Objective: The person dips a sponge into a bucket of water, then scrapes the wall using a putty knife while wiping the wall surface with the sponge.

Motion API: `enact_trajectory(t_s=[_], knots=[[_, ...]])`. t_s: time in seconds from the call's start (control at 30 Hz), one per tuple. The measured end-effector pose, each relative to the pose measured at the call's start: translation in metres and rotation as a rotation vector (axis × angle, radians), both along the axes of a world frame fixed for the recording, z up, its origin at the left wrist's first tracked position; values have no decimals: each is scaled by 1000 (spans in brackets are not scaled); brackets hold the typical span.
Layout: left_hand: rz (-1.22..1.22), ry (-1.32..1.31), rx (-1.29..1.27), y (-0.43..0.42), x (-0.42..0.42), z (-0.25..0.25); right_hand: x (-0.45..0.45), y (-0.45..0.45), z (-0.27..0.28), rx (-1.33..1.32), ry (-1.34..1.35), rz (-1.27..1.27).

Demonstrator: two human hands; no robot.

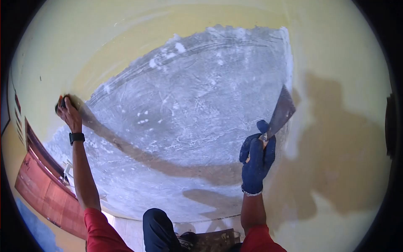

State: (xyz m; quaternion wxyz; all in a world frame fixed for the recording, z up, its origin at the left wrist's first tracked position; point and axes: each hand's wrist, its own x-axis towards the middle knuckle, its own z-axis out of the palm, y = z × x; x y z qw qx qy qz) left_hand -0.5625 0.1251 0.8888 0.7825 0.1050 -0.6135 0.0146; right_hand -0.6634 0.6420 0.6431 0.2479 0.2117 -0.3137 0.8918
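A putty knife (281, 110) with a broad, flared metal blade is in my right hand (255, 161), which wears a dark blue knitted glove. The gloved fingers wrap round its handle, and the blade points up, close to the right border of the grey patch. My bare left hand (70, 116) is raised at the far left with its fingers curled round a small dark object (63, 103) against the yellow wall; its kind is unclear. Between the two hands spreads a rough grey patch (189, 96) with whitish smears and a ragged upper edge.
Yellow painted wall (340, 50) surrounds the patch. At lower left are a reddish wooden panel (50, 197) and a white fitting (68, 169). Below lie a tiled floor (133, 235), my dark-clad knee (158, 229) and a brown worn surface (216, 241). Shadows fall across the wall.
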Motion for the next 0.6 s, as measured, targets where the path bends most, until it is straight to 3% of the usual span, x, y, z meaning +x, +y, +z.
enact_trajectory(t_s=[0.03,0.1,0.13,0.2,0.23,0.27,0.3,0.33,0.37,0.43,0.47,0.53,0.6], knots=[[118,28,79,-23,8,-3,-2,-2,-1,0,7,10],[278,-39,-126,-24,-5,1,-1,-5,-2,131,-23,46],[698,-71,-297,-8,-14,1,1,-5,-2,132,-24,53],[452,0,-396,61,-51,22,4,0,-1,146,-56,111],[462,-21,-575,122,-66,25,7,4,2,153,-48,107],[413,-84,-578,170,-92,31,11,7,6,105,-68,104],[127,-12,-772,202,-135,39,16,9,11,61,-88,106],[29,-95,-694,272,-168,36,19,9,16,28,-127,76],[-178,-41,-780,344,-186,36,24,10,23,40,-108,78],[-8,-242,-961,443,-220,19,38,15,33,-68,-100,-3],[-349,-319,-927,483,-245,7,41,18,31,-57,-51,-45],[-324,-200,-974,526,-262,-33,52,23,36,-72,-25,-68],[-293,-132,-935,523,-249,-41,57,25,43,-95,-43,-116]])
